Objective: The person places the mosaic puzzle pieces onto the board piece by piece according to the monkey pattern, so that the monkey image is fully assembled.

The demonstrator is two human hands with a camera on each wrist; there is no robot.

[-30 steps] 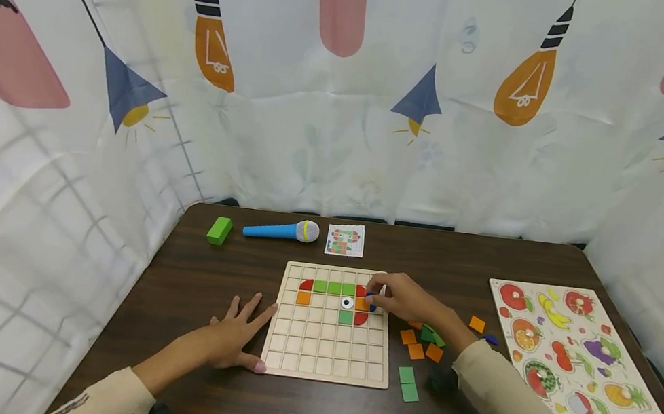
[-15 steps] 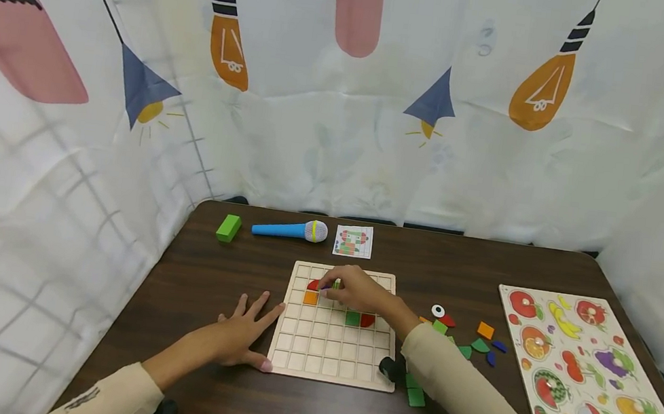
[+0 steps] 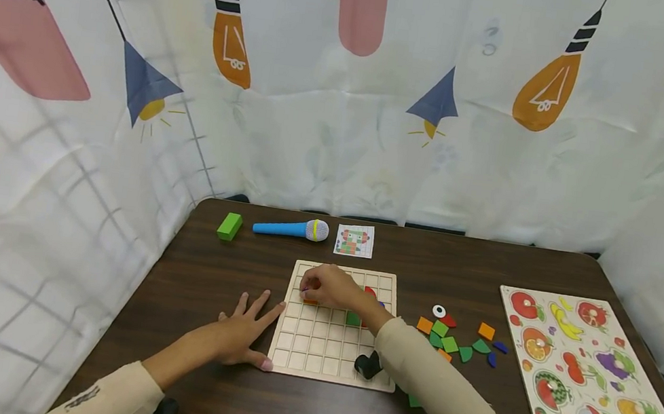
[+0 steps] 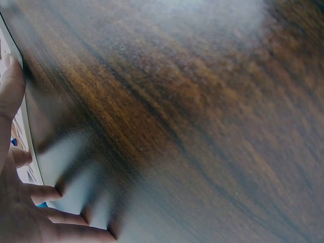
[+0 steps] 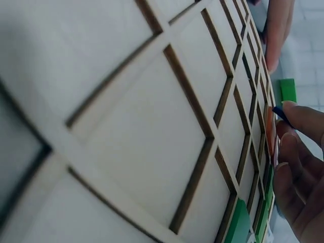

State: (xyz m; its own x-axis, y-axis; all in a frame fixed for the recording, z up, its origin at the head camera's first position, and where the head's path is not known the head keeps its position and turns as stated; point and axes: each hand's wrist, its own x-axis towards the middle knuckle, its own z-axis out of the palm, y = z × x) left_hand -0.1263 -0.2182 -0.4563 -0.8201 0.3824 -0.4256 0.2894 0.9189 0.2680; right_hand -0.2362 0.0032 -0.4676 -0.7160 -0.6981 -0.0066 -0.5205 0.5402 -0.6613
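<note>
My right hand (image 3: 331, 287) is over the upper left of a pale wooden grid board (image 3: 316, 348). Between thumb and finger it pinches a small blue tile (image 5: 282, 115), close beside an orange tile (image 5: 269, 126) in the board. A green tile (image 3: 353, 319) sits in a square farther right, and a second blue tile (image 3: 381, 303) peeks out past the right wrist. Other tiles on the board are hidden by the hand. My left hand (image 3: 240, 333) lies with fingers spread at the board's left edge, thumb at the lower corner.
Loose orange, green, red and blue tiles (image 3: 449, 344) lie right of the board. Beyond it are a green block (image 3: 229, 226), a toy microphone (image 3: 289, 229) and a pattern card (image 3: 355, 240). A fruit puzzle board (image 3: 594, 387) covers the table's right side.
My right hand has moved left across the board, from its upper right to its upper left, carrying the blue tile. The left hand keeps its place; the head view has shifted slightly.
</note>
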